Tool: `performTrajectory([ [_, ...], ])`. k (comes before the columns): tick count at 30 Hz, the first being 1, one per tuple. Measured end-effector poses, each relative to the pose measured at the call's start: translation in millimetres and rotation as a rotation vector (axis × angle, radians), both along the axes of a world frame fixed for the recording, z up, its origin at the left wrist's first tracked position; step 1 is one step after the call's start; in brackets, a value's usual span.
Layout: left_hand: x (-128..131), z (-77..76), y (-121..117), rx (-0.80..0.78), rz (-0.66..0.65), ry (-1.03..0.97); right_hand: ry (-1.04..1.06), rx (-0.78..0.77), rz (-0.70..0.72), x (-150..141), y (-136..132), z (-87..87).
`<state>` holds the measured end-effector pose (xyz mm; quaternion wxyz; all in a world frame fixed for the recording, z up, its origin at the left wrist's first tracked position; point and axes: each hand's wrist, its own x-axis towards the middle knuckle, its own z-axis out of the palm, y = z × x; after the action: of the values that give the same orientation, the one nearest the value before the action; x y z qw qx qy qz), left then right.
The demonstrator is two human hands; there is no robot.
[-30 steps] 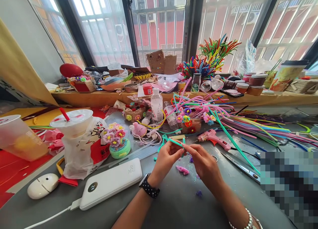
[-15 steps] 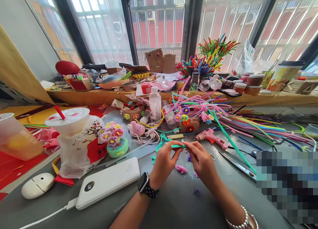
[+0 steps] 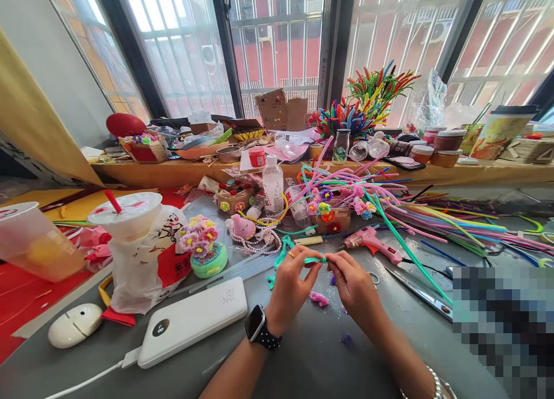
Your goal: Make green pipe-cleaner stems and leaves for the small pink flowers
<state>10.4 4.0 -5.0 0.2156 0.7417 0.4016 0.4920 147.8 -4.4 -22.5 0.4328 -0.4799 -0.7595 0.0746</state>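
Note:
Between the fingertips of both hands is a short teal-green pipe cleaner (image 3: 314,260), bent into a small loop with a twisted spot at its right end. My left hand (image 3: 296,278), with a watch on the wrist, pinches the looped side. At the twisted end, my right hand (image 3: 352,280) is closed with thumb and fingers together. Just behind my left hand lie more curled teal-green pipe cleaner pieces (image 3: 283,252). A pink fuzzy piece (image 3: 319,299) and a purple bit of fluff (image 3: 346,339) rest on the grey table below the hands.
A pink glue gun (image 3: 374,243) and open scissors (image 3: 426,294) lie to the right, near a bundle of long pipe cleaners (image 3: 450,223). On the left are a white power bank (image 3: 194,321), a bagged drink cup (image 3: 130,243) and a pot of fuzzy flowers (image 3: 210,260).
The view has shifted slightly, so most things sit a little further right and lower. Both hands keep hold of the pipe cleaner, whose loop now shows more plainly.

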Motion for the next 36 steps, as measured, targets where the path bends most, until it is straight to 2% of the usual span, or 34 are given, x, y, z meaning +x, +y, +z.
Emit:
performTrajectory([
  [5,-0.1,0.5,2.9,-0.124,-0.075,-0.143,0.056,-0.050,0.047,0.9,1.5,-0.5],
  [16,-0.4,-9.8,6.8,-0.445,-0.224,-0.252,0.252,-0.240,0.093,1.5,3.7,-1.3],
  [21,-1.5,-7.2,9.1,-0.621,-0.323,-0.324,0.330,-0.349,0.126,2.8,4.5,-1.5],
  [28,-6.4,2.5,9.6,-0.715,-0.398,-0.297,0.202,-0.345,0.156,7.9,1.2,13.2],
  [36,-9.1,-1.0,8.6,-0.815,-0.566,-0.305,0.023,-0.394,0.291,11.4,2.8,12.8],
])
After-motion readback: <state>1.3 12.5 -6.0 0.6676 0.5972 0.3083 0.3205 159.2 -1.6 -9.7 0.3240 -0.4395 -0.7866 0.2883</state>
